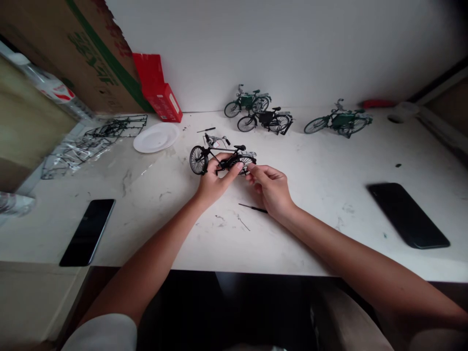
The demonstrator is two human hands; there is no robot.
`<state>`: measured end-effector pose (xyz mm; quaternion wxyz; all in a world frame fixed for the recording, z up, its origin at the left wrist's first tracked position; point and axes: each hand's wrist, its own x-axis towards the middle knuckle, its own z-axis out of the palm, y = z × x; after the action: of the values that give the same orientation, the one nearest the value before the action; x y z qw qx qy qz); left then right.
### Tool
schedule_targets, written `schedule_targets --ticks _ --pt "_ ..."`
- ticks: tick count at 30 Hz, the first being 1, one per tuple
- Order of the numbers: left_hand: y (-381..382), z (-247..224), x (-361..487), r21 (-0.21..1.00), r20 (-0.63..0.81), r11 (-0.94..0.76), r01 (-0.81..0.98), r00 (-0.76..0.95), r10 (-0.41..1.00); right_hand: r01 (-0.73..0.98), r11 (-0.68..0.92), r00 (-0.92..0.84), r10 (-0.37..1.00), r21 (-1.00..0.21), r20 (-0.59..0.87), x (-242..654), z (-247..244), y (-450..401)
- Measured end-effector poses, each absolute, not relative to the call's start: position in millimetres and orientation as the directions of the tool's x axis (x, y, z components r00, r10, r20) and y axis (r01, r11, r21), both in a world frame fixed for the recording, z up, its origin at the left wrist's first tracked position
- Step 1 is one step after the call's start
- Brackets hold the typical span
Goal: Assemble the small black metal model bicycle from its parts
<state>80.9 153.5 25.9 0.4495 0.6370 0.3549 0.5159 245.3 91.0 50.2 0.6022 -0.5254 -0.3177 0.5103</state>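
Note:
A black miniature bicycle is held upright above the white table, its front wheel to the left and its saddle near the middle. My left hand wraps round its frame from below, the thumb lying by the rear wheel. At the rear wheel's right side, the fingertips of my right hand are pinched together; whatever is between them is too small to make out. A thin black screwdriver lies on the table beside my right hand, partly hidden by it.
Miniature bicycles stand along the wall. A white plate, a red box and black part frames are at the left. Phones lie left and right. Another small tool lies behind the held bicycle.

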Motion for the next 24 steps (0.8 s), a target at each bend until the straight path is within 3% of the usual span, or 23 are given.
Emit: schedule_targets --ticks 12,21,24 --pt "146.5 32.0 86.3 0.795 0.573 -0.59 0.142 0.144 0.807 -0.344 -0.079 0.26 0.949 -0.936 -0.176 241.7 53.5 86.2" --pt "147.7 32.2 86.7 0.867 0.47 -0.483 0.123 0.117 0.875 -0.236 -0.059 0.204 0.973 -0.97 -0.109 245.2 48.3 90.1" --pt "151.2 30.3 85.4 0.89 0.43 -0.443 0.11 0.126 0.894 -0.148 0.008 0.184 0.983 -0.989 -0.019 243.7 47.8 89.6"
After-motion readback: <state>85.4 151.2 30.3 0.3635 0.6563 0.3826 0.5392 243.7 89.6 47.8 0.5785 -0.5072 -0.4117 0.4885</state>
